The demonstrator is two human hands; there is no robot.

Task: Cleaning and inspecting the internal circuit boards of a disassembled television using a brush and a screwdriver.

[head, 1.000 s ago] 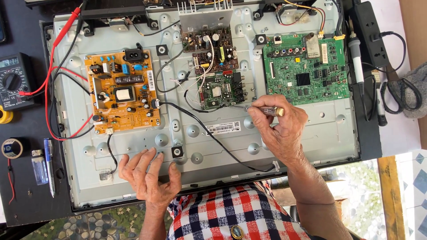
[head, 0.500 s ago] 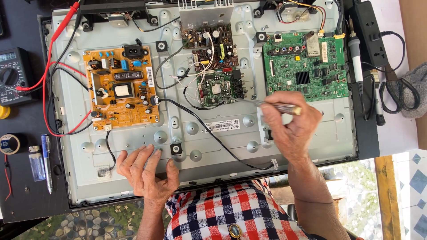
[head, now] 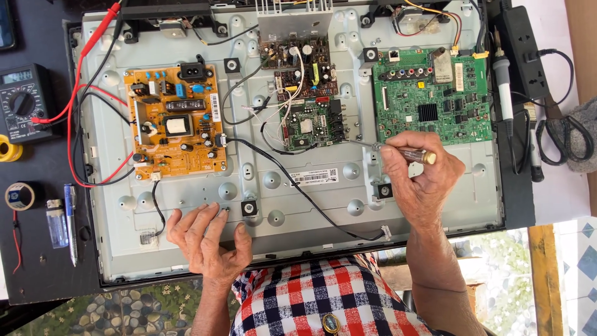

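My right hand (head: pixel 421 177) grips a screwdriver (head: pixel 407 152) with a brown handle; its metal tip points left, close to the lower right corner of the small middle circuit board (head: pixel 311 121). My left hand (head: pixel 208 239) rests flat, fingers spread, on the grey metal back panel (head: pixel 280 205) of an opened television near its front edge. An orange power board (head: pixel 174 124) sits at the panel's left and a green main board (head: pixel 429 96) at its right. A black cable (head: pixel 298 186) runs from the orange board across the panel toward the front right.
A multimeter (head: pixel 22 102) with red and black leads lies at the left on a dark table. A tape roll (head: pixel 20 196), a pen (head: pixel 69 224) and a lighter (head: pixel 56 224) lie left of the panel. A soldering iron (head: pixel 504 87), a power strip (head: pixel 525 50) and scissors (head: pixel 569 134) lie at the right.
My right hand has shifted up and a little right with the screwdriver, which now lies more level, tip toward the middle board. My left hand has stayed on the panel.
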